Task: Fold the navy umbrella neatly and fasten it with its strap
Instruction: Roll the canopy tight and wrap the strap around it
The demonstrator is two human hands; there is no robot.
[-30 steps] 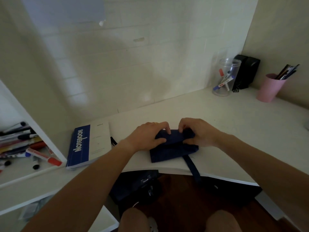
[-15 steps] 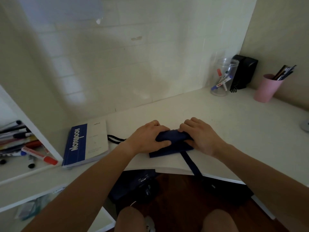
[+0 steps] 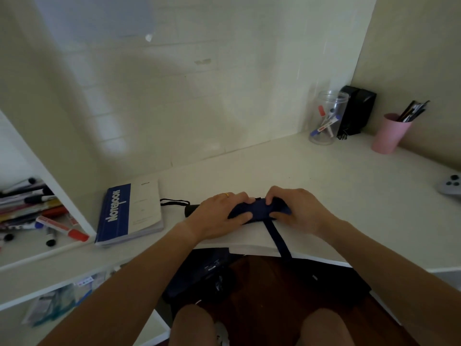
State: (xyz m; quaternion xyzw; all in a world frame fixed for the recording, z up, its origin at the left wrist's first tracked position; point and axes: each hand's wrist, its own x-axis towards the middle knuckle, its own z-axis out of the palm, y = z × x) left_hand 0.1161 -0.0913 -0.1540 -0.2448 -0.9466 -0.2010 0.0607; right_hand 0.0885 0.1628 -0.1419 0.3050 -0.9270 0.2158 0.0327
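On the white surface (image 3: pixel 311 176), near its front edge, lies the rolled navy umbrella (image 3: pixel 259 211), left hand (image 3: pixel 219 216) and right hand (image 3: pixel 296 211) both curled tight around it, its strap (image 3: pixel 279 238) dangling loose over the edge, a blue notebook (image 3: pixel 129 211) just left.

Probably home study: desk (image 3: pixel 324 176) (pen cup (image 3: pixel 389 134)).

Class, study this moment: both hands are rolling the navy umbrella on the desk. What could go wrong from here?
The navy fabric strap hangs loose over the white desk's edge, so the rolled navy umbrella may spring open if the left hand or right hand eases off.
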